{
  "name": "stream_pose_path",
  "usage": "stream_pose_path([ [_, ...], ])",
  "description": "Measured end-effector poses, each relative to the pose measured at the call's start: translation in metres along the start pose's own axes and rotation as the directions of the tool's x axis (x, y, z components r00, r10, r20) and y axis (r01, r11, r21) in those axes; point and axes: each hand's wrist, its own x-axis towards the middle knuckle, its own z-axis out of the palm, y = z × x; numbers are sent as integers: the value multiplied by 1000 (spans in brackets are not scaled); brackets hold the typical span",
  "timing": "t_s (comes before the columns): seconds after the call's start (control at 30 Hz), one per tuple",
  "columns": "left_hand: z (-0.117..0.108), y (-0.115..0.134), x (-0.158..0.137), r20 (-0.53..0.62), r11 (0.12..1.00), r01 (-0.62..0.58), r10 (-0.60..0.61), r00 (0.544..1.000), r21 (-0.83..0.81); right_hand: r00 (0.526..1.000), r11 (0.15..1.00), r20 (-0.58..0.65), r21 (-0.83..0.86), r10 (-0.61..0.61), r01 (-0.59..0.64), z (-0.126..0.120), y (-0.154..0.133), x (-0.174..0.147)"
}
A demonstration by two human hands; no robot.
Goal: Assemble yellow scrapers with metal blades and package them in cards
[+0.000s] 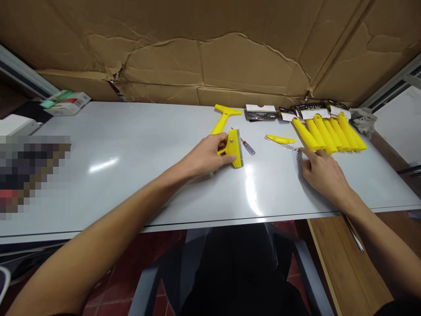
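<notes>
Left hand (210, 154) grasps yellow scraper head (234, 151), right hand (324, 173) at small metal parts (297, 155), its grip unclear, screwdriver (249, 148) between.

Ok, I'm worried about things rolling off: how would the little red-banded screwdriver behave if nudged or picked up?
The screwdriver looks small, so it's probably light. Its roundish handle lies on a glossy tabletop, so a nudge could roll or slide it. The handle appears to be hard plastic, so it's likely stiff.
</notes>
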Motion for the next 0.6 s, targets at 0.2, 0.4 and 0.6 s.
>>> stream_pose_path([
  [0.2,1,-6,1,-4,997,-61,61,998,-46,999,993,-18,118,-28,30,-4,4,3],
  [0.4,0,-5,1,-12,997,-34,33,999,-63,998,989,-57,144,-25,33,-7,-8,15],
  [0.6,-4,2,-2,-20,980,22,-26,999,-196,997,982,-29,173,-77,81,-8,-12,26],
])
